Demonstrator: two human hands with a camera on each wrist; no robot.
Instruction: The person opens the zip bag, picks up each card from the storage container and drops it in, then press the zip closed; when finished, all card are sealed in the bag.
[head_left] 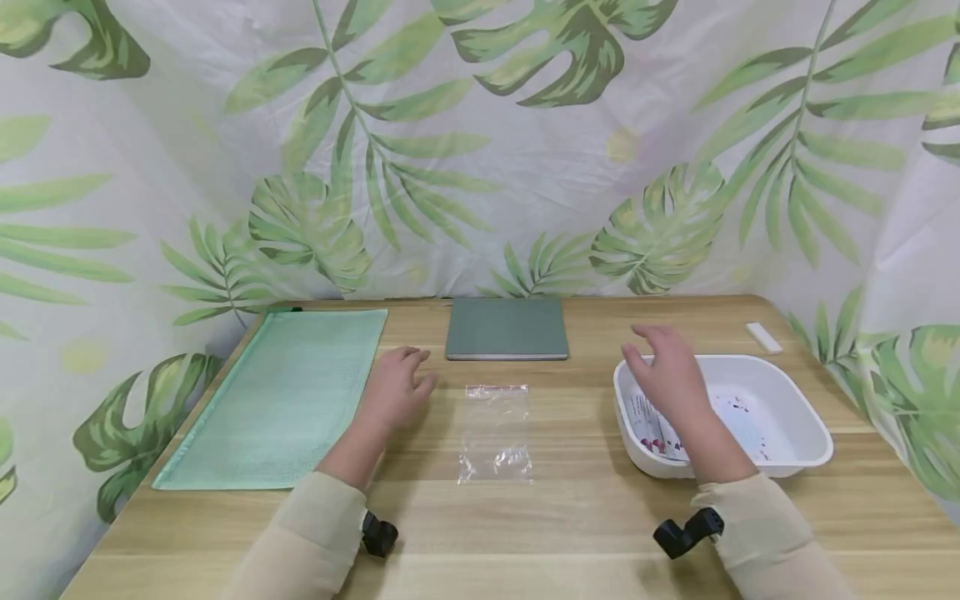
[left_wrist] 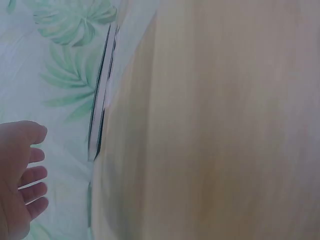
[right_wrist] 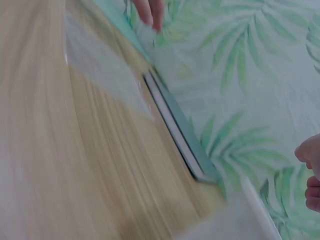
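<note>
Sleeves: the lower edge of the head view is taken up by two beige sleeves [head_left: 303, 533], each fitted with a black wrist device [head_left: 378, 535].
Left hand: the left hand [head_left: 393, 392] is held left of centre, over the right edge of the mesh pouch; its fingers are loosely bent, the thumb is set apart, and nothing is gripped.
Right hand: the right hand [head_left: 667, 375] is held right of centre, over the left part of the basin; thumb and forefinger are parted, and nothing is gripped.
Clear bag: a transparent bag [head_left: 495, 433] is laid flat at centre, between the hands; its upper edge is crossed by a reddish line.
Mesh pouch: a pale green pouch [head_left: 277, 400] is spread at left.
White basin: a white basin [head_left: 806, 417] is placed at right; its inside is marked by dark reddish spots.
Printed packet: a packet [head_left: 651, 421] is seen in the basin's left part, partly hidden by the right hand; its print is too small to be read.
Green book: a dark green book [head_left: 507, 327] is laid at upper centre, its cover plain.
White bar: a small white bar [head_left: 763, 337] is placed beyond the basin, upper right.
Surface: all is carried by a wood-grain surface [head_left: 570, 533], backed by a leaf-patterned curtain [head_left: 540, 200].
</note>
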